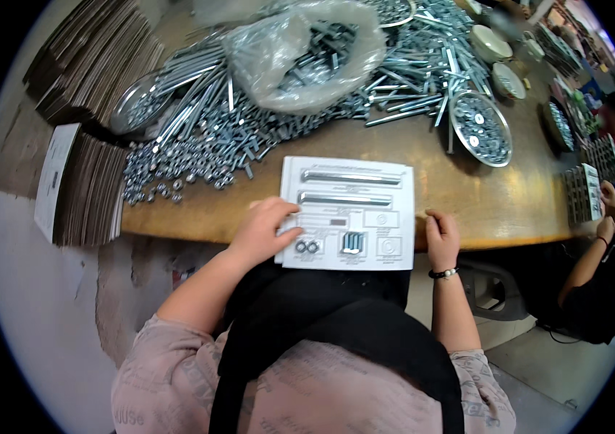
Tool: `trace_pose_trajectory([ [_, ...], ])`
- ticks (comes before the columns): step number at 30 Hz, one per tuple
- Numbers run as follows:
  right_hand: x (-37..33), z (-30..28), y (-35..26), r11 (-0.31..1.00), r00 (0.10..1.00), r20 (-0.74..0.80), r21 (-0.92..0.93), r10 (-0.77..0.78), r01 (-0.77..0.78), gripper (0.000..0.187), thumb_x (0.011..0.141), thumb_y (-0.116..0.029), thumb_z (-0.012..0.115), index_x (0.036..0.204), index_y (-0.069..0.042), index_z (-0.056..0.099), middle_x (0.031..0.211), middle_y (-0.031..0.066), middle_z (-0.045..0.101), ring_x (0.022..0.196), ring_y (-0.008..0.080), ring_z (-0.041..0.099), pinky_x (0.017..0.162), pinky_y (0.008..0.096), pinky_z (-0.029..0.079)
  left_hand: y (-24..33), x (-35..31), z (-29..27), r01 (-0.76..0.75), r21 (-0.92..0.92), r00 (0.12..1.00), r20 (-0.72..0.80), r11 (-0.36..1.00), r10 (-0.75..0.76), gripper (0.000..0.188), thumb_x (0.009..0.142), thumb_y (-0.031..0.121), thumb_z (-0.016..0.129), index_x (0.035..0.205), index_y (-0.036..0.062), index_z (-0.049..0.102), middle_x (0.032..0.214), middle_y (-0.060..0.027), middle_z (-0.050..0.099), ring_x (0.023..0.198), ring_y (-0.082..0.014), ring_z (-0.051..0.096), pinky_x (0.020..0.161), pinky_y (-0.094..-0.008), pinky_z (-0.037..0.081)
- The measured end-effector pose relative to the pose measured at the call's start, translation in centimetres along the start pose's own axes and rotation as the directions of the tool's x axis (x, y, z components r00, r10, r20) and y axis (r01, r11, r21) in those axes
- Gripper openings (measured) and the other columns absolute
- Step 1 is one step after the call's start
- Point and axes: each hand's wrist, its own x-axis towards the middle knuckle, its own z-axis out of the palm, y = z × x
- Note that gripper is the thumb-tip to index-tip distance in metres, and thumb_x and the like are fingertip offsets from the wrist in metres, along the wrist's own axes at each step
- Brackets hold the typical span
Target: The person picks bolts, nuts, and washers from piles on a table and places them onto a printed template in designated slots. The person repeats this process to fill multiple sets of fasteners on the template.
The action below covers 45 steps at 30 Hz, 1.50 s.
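Head view has the left hand (253, 233), thumb and fingers apart, on the left edge of the printed card (355, 220), seemingly steadying the bolts (351, 178) laid on it at the table's (199, 223) front edge, while the right hand (443, 235) curls narrowly beside it, contents unclear.

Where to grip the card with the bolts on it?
Probably the near edge of the card, from the wearer's side: it appears to overhang the table, exposing its underside. Keep it level; bolts lie on top, possibly loose.
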Motion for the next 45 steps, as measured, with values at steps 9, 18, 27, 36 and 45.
trace_pose_trajectory([
  [9, 9.7, -3.9, 2.0, 0.998, 0.993, -0.098, -0.041, -0.059, 0.055, 0.013, 0.079, -0.010, 0.059, 0.089, -0.002, 0.063, 0.083, 0.0105, 0.061, 0.074, 0.0218, 0.058, 0.067, 0.0299, 0.046, -4.3, 0.4, 1.8, -0.043, 0.168, 0.960, -0.267, 0.985, 0.088, 0.020, 0.069, 0.011, 0.065, 0.088, 0.0066, 0.061, 0.082, -0.0063, 0.056, 0.074, -0.0233, 0.055, 0.071, -0.0345, 0.040],
  [18, 21.0, -4.0, 2.9, 0.704, 0.965, 0.259, -0.692, 0.033, 0.162, 0.029, 0.072, -0.006, 0.060, 0.099, -0.017, 0.063, 0.095, 0.0122, 0.057, 0.090, 0.0308, 0.055, 0.079, 0.0381, 0.046, -4.3, 0.5, 1.9, -0.039, 0.128, 0.955, -0.288, 0.991, 0.075, 0.017, 0.070, 0.008, 0.062, 0.087, 0.0059, 0.061, 0.083, -0.0074, 0.057, 0.079, -0.0245, 0.055, 0.071, -0.0346, 0.040],
  [27, 23.2, -3.6, 3.5, 0.637, 0.900, 0.422, -0.724, 0.105, 0.265, 0.034, 0.074, -0.008, 0.057, 0.107, -0.018, 0.057, 0.095, 0.0164, 0.058, 0.091, 0.0336, 0.056, 0.079, 0.0396, 0.045, -4.5, 0.3, 1.9, -0.038, 0.134, 0.953, -0.292, 0.990, 0.076, 0.017, 0.070, 0.009, 0.063, 0.087, 0.0070, 0.061, 0.083, -0.0056, 0.057, 0.080, -0.0228, 0.055, 0.072, -0.0349, 0.039],
  [36, 22.4, -3.7, 5.1, 0.692, 0.960, 0.260, -0.712, 0.106, 0.116, 0.021, 0.078, -0.021, 0.057, 0.095, -0.011, 0.063, 0.090, 0.0152, 0.062, 0.086, 0.0322, 0.058, 0.076, 0.0404, 0.046, -4.6, 0.6, 2.1, -0.040, 0.123, 0.956, -0.284, 0.992, 0.074, 0.017, 0.070, 0.009, 0.062, 0.088, 0.0068, 0.061, 0.083, -0.0062, 0.057, 0.080, -0.0242, 0.055, 0.073, -0.0359, 0.039],
  [45, 22.2, -6.1, 6.3, 0.878, 0.874, 0.174, 0.079, 0.453, -0.471, 0.020, 0.080, -0.016, 0.062, 0.093, -0.001, 0.060, 0.074, 0.0052, 0.061, 0.056, 0.0089, 0.054, 0.051, 0.0225, 0.044, -4.6, 0.5, 2.0, -0.050, 0.124, 0.955, -0.285, 0.991, 0.083, 0.017, 0.070, 0.007, 0.062, 0.087, 0.0061, 0.061, 0.082, -0.0071, 0.057, 0.078, -0.0253, 0.054, 0.072, -0.0360, 0.039],
])
